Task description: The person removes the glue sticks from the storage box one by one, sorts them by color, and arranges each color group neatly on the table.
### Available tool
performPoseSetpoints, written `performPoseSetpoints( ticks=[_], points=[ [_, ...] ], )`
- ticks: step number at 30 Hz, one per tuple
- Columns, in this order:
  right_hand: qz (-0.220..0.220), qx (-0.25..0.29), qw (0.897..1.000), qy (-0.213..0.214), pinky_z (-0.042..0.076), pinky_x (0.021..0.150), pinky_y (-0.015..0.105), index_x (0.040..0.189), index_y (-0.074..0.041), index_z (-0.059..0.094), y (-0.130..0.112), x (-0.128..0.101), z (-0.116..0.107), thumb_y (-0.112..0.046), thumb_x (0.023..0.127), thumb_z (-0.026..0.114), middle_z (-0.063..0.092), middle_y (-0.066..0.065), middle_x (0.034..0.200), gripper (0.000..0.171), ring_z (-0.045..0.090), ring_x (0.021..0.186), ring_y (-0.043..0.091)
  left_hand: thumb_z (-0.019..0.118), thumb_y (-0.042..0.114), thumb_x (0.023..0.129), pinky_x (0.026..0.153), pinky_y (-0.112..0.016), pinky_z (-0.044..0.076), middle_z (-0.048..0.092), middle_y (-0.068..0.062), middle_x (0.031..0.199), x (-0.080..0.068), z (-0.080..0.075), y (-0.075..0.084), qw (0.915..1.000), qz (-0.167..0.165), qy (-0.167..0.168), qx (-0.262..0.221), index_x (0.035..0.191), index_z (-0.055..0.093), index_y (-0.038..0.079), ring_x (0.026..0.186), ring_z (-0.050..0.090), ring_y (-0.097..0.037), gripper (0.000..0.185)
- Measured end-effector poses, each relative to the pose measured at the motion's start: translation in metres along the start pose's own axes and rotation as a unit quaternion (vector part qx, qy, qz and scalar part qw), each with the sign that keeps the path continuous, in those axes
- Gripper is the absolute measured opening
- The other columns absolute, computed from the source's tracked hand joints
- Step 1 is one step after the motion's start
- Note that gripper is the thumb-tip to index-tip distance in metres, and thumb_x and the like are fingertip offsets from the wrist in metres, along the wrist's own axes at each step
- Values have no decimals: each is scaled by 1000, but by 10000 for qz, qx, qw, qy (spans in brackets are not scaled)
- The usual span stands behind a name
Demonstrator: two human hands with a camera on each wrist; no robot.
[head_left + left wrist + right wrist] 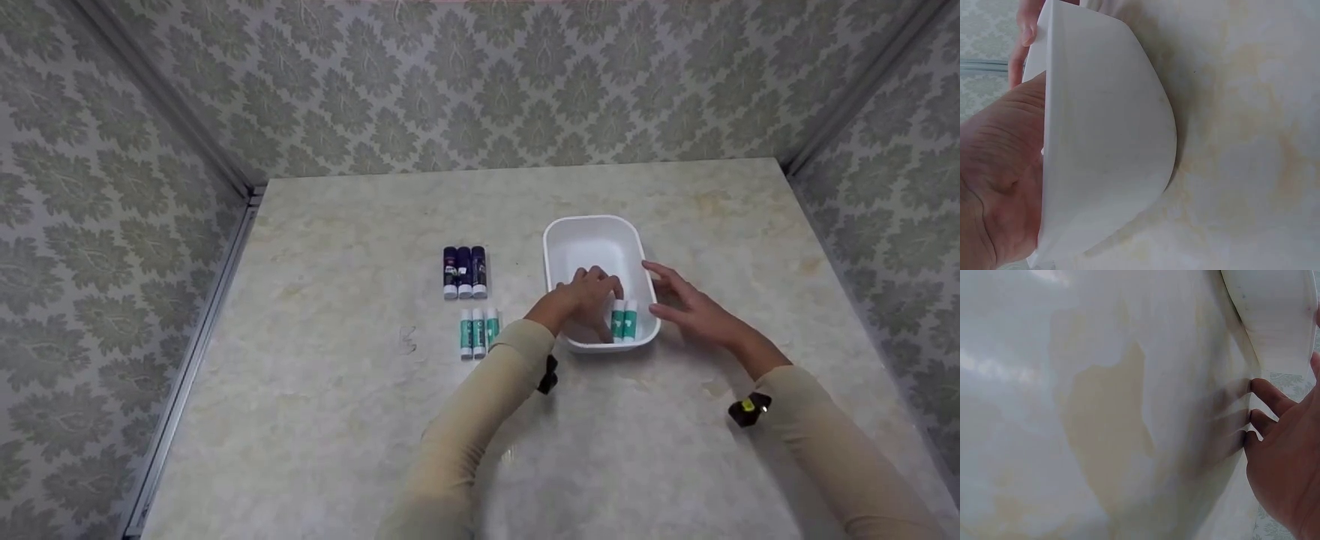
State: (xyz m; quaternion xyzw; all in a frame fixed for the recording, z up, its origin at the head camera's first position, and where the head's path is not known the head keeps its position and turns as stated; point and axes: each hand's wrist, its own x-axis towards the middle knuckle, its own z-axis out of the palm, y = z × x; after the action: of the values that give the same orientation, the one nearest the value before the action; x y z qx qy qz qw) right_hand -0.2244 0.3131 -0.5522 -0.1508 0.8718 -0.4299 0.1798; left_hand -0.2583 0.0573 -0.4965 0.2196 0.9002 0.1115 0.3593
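Note:
My left hand [589, 296] reaches down into a white plastic bin [592, 219], its fingers bent downward near the bin's front. Beside it inside the bin, two green-and-white glue sticks [624, 321] stand side by side. In the left wrist view the bin's wall [1106, 124] hides the fingers, and I cannot tell what they hold. My right hand [694, 311] is at the bin's right rim, thumb and a fingertip against it and the other fingers loosely extended, as the right wrist view also shows.
Left of the bin, three dark-blue glue sticks with white ends [465, 273] lie in a row. Nearer to me lie three green-and-white glue sticks [478, 334], partly next to my left sleeve. A small transparent piece [407, 340] is on the marbled table [322, 420]. Patterned walls enclose it.

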Motion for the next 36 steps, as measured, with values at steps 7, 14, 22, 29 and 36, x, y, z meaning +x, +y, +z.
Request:
performPoseSetpoints(
  ticks=[7,14,22,29,36],
  points=[
    [63,-43,10000,-22,18,133,85,182,-31,16,0,1,-1,-33,115,66,43,30,175,83,39,165,53,90,41,97,141,-52,34,34,4,180,1,3,-3,9997,86,126,-166,163,49,40,161,35,-19,78],
    [-65,65,10000,-13,19,135,82,182,-28,17,0,1,1,-29,115,66,45,30,174,82,41,165,52,92,49,93,140,-54,35,35,2,177,4,5,-2,9998,44,185,69,163,46,30,157,37,-19,86],
    [32,92,9999,-55,16,135,84,182,-30,16,0,1,0,-32,116,65,39,29,178,82,35,168,53,91,51,94,139,-51,38,40,3,172,8,3,0,9998,-8,126,137,161,46,27,151,41,-17,84],
    [91,-18,10000,-12,18,134,84,181,-30,17,0,1,0,-34,115,66,40,29,178,82,36,168,53,91,45,95,139,-50,38,34,4,178,6,2,-1,9999,17,145,12,168,43,35,158,37,-16,87],
    [43,-50,10000,-6,18,134,84,181,-30,17,1,2,0,-36,116,65,40,30,178,82,35,168,53,94,48,93,138,-47,40,36,4,178,6,5,-3,9994,118,336,-14,168,46,36,157,39,-17,89]
  ],
)
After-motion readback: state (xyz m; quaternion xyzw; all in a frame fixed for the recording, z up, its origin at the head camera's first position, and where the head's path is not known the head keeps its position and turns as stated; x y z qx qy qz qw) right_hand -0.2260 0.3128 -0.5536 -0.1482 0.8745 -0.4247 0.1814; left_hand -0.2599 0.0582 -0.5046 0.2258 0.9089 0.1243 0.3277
